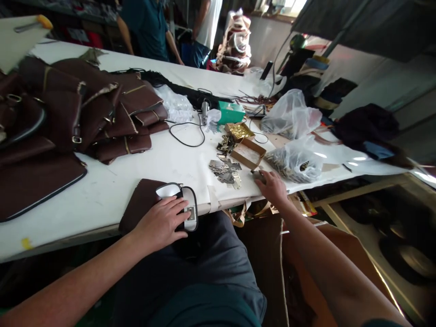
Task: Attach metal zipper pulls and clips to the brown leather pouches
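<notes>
My left hand rests on a brown leather piece at the table's front edge, fingers lying out across it and thumb apart. Beside those fingers is the piece's grey-lined, dark-edged end, with a small metal plate on it. On the right, my right hand is low over the table, its fingers curled round a small dark metallic object, mostly hidden. Left of it lies a pile of flat metal plates. Just behind is an open cardboard box.
Brown leather bag parts are heaped on the left of the white table. Behind the plates are a box of gold-coloured bits and a green box. Plastic bags lie on the right. Two people stand beyond.
</notes>
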`<state>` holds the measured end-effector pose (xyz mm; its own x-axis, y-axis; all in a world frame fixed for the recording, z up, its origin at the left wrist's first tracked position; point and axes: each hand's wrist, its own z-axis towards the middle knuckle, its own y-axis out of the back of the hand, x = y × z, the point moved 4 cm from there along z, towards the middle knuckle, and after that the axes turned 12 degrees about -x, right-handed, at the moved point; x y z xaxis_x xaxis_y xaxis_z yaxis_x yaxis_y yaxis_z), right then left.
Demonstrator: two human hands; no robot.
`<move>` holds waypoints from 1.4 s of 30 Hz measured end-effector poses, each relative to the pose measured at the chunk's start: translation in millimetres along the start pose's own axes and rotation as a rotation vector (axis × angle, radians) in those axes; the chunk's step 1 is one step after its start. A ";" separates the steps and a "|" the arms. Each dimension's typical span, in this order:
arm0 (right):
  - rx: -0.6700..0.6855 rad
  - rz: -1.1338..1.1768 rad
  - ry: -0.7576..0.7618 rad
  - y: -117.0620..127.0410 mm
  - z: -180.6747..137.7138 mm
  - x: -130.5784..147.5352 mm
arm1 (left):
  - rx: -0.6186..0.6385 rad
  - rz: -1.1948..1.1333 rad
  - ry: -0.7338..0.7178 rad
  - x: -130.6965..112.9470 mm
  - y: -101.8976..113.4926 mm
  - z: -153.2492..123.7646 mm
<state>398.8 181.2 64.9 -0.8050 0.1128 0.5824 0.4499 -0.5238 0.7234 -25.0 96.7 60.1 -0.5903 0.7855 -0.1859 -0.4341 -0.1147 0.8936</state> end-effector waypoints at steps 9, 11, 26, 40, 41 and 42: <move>0.217 1.006 -0.311 -49.5 -97.5 150.4 | 0.030 -0.020 0.012 1.0 0.3 1.0; 0.245 1.101 -0.395 -72.0 -112.6 188.3 | 0.032 -0.015 0.002 0.9 1.3 1.8; 0.244 1.125 -0.317 -107.2 -135.0 226.8 | -0.004 -0.013 -0.013 8.5 -4.0 -2.5; 0.266 1.079 -0.057 -74.3 -139.3 244.2 | -0.085 -0.058 0.013 9.3 -5.5 -9.1; 0.242 1.101 -0.041 -70.5 -139.1 246.6 | -0.079 -0.064 0.018 9.5 -5.4 -9.1; 0.236 1.113 -0.022 -68.5 -140.2 248.1 | -0.072 -0.074 0.025 9.9 -5.3 -8.7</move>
<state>114.1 126.6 107.8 0.0931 -0.2993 0.9496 0.9740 -0.1703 -0.1491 -34.5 99.7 50.0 -0.5711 0.7784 -0.2607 -0.5239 -0.1012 0.8457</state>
